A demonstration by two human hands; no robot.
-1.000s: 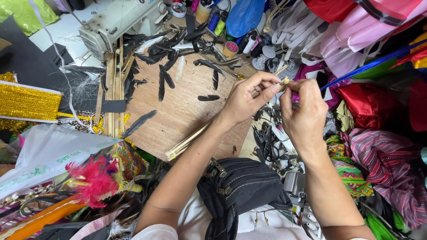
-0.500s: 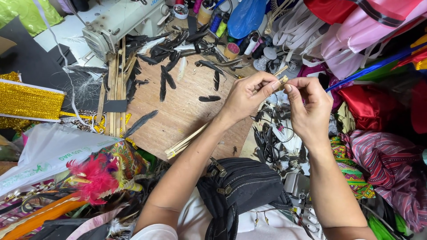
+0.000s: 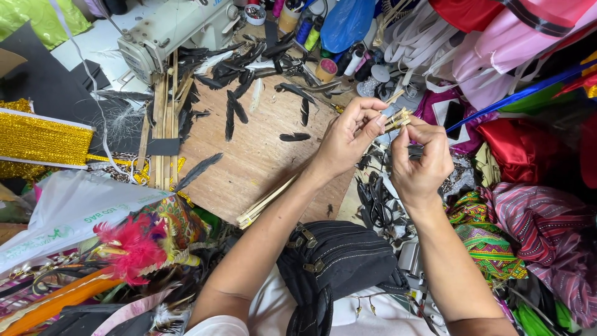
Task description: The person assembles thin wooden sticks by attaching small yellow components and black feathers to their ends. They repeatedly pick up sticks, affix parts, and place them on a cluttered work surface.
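1. Left hand [image 3: 349,134]: fingers curled, thumb and fingertips pinched on a small bundle of thin pale wooden sticks [image 3: 398,118], raised above the right edge of the board.
2. Right hand [image 3: 420,163]: fingers also closed, pinching the same stick bundle from the other side. The two hands meet at the bundle, knuckles nearly touching.
3. Stick bundle: short, light tan, ends poking out between the two thumbs. Cannot tell how many sticks it has.
4. Below the hands: a brown wooden work board [image 3: 261,155] with loose black feathers [image 3: 233,112] scattered over its top half; one long grey-black feather [image 3: 199,171] lies at its left edge.
5. A second bunch of long thin bamboo splints [image 3: 267,202] lies on the board's lower edge, just under the left forearm.
6. More long wooden strips [image 3: 163,124] lie along the board's left side.
7. Top left: an off-white industrial sewing machine [image 3: 177,28]. Thread spools and small tubs sit near it, top centre.
8. Far left: a roll of gold sequin trim [image 3: 43,137]; below it a white plastic bag [image 3: 74,211] and a pink feather tuft [image 3: 134,246].
9. Right side: piled fabrics, red satin cloth [image 3: 516,140] and striped woven cloth [image 3: 547,230].
10. Black zipped waist bag [image 3: 336,267] sits on the person's lap, between the forearms.
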